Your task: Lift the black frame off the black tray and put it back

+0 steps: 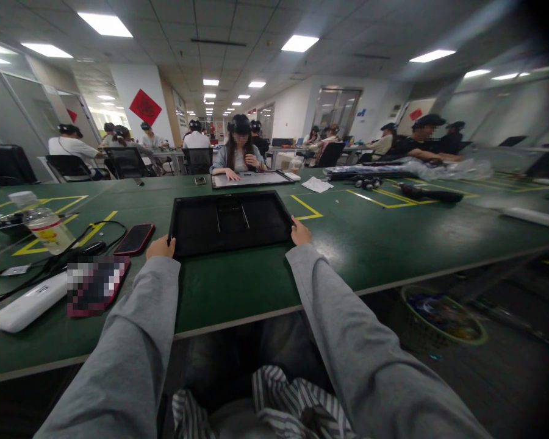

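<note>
A black rectangular panel (pixel 196 222) with a raised rim, much like the rear shell of a monitor, rests on the green table in front of me. Near its far middle is a recess edged by two pale lines. My left hand (pixel 161 247) grips its left edge with fingers wrapped round it. On the opposite side, my right hand (pixel 301 231) is closed on the right edge, thumb on top. The undersides of both grips are hidden.
Left on the green table (pixel 238 283) lie two phones, a white power strip (pixel 30 302), cables and a drink bottle (pixel 46 222). Across sits a person (pixel 240 149) with a flat grey panel. A power drill (pixel 427 192) lies right; a waste basket (pixel 443 317) stands below.
</note>
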Available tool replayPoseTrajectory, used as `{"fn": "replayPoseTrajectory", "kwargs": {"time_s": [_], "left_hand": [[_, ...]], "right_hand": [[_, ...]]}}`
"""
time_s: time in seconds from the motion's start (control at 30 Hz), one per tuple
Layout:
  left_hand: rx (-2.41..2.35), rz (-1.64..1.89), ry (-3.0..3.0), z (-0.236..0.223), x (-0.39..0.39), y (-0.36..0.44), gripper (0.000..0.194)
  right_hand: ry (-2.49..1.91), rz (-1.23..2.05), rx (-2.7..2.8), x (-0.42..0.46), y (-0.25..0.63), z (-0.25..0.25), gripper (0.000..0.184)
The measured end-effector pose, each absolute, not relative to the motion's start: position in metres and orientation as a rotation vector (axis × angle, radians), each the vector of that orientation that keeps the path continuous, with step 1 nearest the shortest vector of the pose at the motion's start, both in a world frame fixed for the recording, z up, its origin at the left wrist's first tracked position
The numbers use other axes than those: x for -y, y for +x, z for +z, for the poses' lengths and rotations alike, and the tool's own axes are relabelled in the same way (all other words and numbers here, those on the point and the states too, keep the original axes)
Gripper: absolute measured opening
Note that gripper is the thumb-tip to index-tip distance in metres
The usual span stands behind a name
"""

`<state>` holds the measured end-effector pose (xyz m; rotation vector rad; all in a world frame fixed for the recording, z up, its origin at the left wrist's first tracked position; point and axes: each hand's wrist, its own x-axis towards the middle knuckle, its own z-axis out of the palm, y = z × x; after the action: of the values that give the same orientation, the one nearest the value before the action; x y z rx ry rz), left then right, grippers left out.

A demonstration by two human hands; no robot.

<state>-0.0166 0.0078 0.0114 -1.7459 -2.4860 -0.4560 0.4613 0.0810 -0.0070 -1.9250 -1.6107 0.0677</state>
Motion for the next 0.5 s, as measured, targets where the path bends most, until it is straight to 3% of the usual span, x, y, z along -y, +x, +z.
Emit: {"fn": "replayPoseTrajectory", "kwargs": {"time_s": [0.2, 0.5], "left_hand": [[2.545, -0.492, -1.77, 0.0075, -0.0103, -0.0211, 0.057], [2.577, -0.487, -1.695, 0.0125, -0.0068, -0.015, 0.05]], "right_hand": [[-1.924, 0.095, 1.599, -0.0863, 0.4641, -0.0112, 0.054], [-1.867, 0.123, 1.599, -0.0873, 0.4633, -0.0109, 0.055]]}}
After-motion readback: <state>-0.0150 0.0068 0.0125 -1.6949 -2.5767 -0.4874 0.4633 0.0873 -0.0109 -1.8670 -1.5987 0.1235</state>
